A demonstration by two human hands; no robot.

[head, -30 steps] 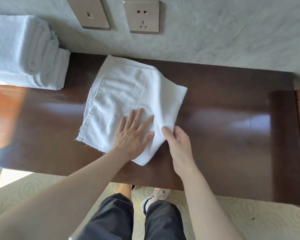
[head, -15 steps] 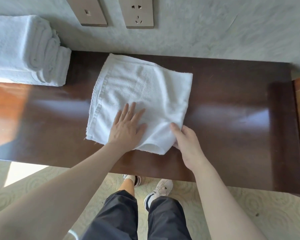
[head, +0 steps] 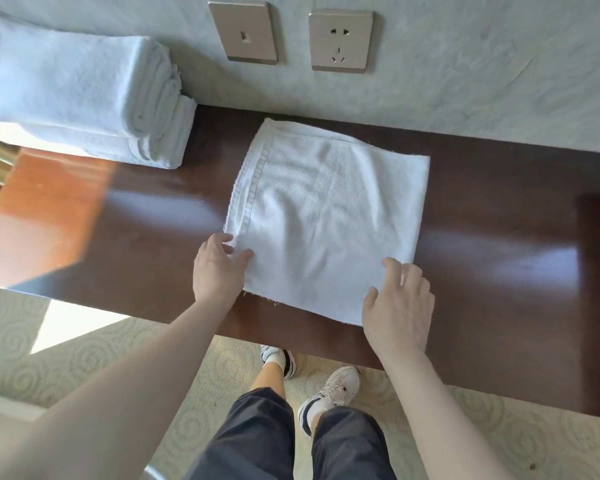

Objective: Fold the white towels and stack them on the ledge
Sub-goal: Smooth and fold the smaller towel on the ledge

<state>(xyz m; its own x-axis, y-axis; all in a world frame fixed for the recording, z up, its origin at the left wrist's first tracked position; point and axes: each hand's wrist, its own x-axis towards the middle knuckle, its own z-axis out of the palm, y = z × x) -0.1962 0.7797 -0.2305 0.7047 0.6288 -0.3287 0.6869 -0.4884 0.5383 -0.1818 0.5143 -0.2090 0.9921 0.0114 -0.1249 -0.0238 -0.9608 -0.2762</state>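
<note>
Both hands have shifted outward since half a second ago — the left one has slid off the middle of the towel to its near left corner, and the right one has lifted from the near right edge.

At the far left a stack of folded towels sits on the dark wooden surface, against the wall. On the wall beyond are a switch plate and, to its right, a socket. The left hand lies at the towel's left edge, fingers loosely spread, thumb resting on the cloth and fingertips at the hem — it grips nothing that can be seen. The towel, folded to a rough square, lies flat in the middle of the surface, well apart from the stack. The right hand covers the near right corner, fingers relaxed and slightly spread; whether it touches the cloth cannot be told. Below, dark trousers and white sneakers stand on pale carpet.
</note>
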